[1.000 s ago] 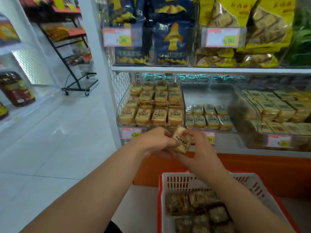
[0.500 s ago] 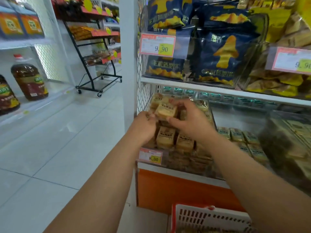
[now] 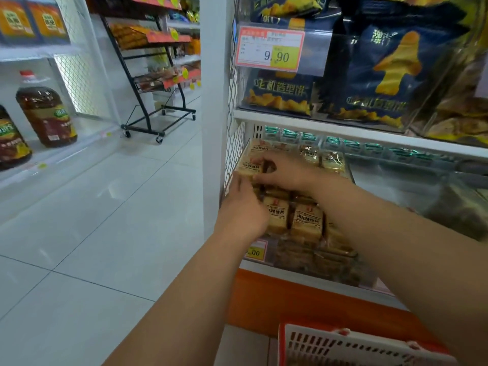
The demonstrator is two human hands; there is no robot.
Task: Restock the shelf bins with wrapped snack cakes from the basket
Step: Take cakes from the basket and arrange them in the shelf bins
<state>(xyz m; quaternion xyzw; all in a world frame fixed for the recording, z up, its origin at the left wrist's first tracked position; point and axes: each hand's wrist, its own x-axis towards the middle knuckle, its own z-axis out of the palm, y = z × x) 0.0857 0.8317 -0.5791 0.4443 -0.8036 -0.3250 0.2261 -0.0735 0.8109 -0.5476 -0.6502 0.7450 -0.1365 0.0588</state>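
Note:
Both my hands reach into the left clear shelf bin (image 3: 269, 260), which holds several wrapped snack cakes (image 3: 306, 220). One wrapped cake (image 3: 250, 166) sits at the bin's far left, against the wire mesh side. My right hand (image 3: 285, 169) curls over its right edge and grips it. Just below the cake, my left hand (image 3: 241, 207) has its fingertips up against the cake's underside. The basket (image 3: 343, 347), red with a white slotted wall, shows only its rim at the bottom; its contents are out of view.
A white post (image 3: 214, 114) stands left of the bin. Above, a shelf carries dark blue snack bags (image 3: 383, 75) and a 9.90 price tag (image 3: 272, 50). Across the tiled aisle stand oil bottles (image 3: 47, 112) and a black wheeled rack (image 3: 155, 75).
Both hands carried the cake up from above the basket into the bin, then leftward to the far left corner. The view moved closer to the shelf, and the basket dropped nearly out of sight.

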